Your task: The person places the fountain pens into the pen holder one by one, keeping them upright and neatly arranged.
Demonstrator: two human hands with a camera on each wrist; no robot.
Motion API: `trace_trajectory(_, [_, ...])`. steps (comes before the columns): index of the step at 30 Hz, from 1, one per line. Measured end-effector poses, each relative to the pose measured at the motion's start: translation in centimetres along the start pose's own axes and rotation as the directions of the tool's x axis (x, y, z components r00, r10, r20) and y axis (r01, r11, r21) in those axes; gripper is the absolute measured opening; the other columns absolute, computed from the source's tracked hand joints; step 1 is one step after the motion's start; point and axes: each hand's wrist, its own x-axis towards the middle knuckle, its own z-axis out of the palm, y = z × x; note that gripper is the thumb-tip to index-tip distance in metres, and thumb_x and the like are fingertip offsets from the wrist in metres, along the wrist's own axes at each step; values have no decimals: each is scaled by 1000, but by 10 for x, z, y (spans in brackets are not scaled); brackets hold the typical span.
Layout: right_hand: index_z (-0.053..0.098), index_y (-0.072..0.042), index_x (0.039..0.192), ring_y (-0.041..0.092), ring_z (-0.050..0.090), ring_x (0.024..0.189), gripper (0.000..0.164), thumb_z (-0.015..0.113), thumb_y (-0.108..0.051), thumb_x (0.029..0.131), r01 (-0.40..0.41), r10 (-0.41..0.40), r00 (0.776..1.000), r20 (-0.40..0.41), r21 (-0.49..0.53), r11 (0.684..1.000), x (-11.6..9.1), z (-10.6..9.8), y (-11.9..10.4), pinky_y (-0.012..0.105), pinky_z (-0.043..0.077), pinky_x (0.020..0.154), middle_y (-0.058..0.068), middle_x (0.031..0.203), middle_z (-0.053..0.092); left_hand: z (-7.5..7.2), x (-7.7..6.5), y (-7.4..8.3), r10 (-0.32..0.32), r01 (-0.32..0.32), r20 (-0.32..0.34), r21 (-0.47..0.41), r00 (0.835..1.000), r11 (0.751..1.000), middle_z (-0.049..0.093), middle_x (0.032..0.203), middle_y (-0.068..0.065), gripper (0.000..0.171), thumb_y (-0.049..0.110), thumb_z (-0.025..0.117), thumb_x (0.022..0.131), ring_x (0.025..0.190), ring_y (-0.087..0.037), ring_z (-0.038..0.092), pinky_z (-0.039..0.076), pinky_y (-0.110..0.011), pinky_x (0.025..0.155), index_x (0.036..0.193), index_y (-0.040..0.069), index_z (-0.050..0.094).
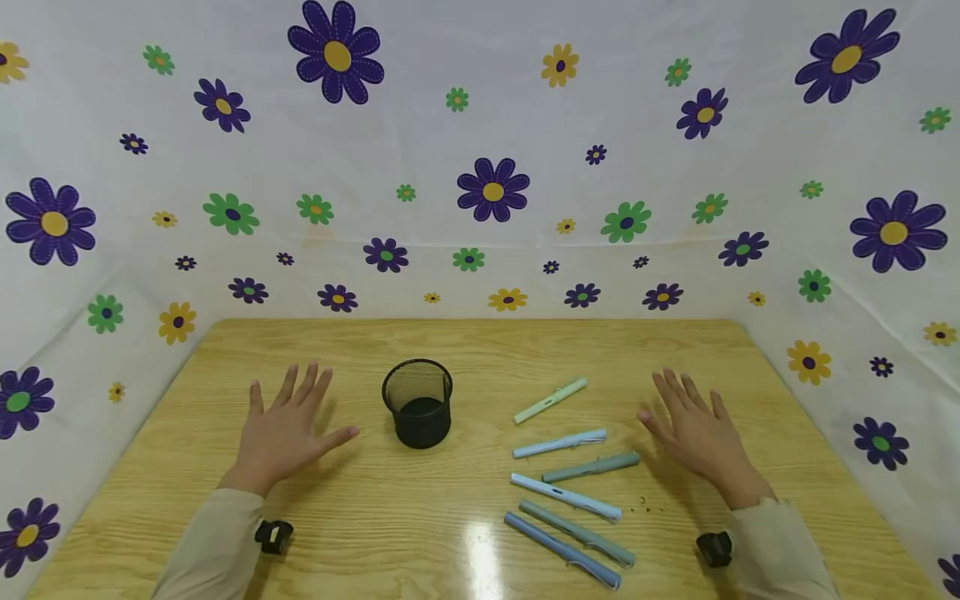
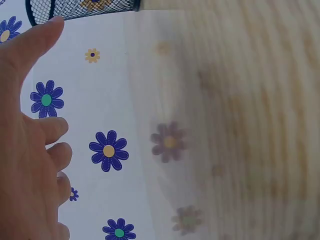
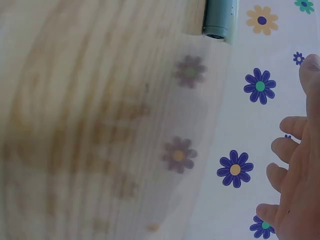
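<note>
No text, label, brand, number or sign can be read: none on the black mesh cup (image 1: pixel 422 428), on the pens (image 1: pixel 567 497) to the right of the cup, or on the flowered cloth (image 1: pixel 420 150) behind it. Any fine marking on the pens is too small to tell.

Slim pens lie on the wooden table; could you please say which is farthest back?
The slim, pale green pen; the others, blue or darker green, lie further forward.

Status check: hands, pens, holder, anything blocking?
Left hand open, left of upright mesh holder. Right hand open, near six pens. Pens loose on table, outside holder. No obstruction seen.
</note>
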Motion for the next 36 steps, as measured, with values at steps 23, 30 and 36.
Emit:
trace_trajectory(23, [20,-1,153,44,17,145,77,47,-49,99,131,-131,991,10,-15,991,28,-13,-20,63,13,114,25,158,18,-23,24,35,140,-132,7,-294,990,947,10,162,-12,113,64,72,73,149,-37,9,7,-68,112,156,14,12])
trace_trajectory(30, [21,-2,153,44,18,145,76,48,-48,98,158,-158,987,34,-6,987,32,-13,-24,62,14,113,24,158,19,-23,30,45,197,-180,13,-353,980,918,10,163,-10,117,65,74,70,150,-35,8,6,-66,114,157,18,10])
trace_trajectory(36, [20,0,153,47,19,143,76,47,-48,99,163,-164,985,49,13,987,39,-11,-27,63,17,113,25,158,17,-24,34,55,191,-161,40,-384,981,909,11,162,-13,121,66,73,70,144,-38,26,26,-60,111,157,17,5])
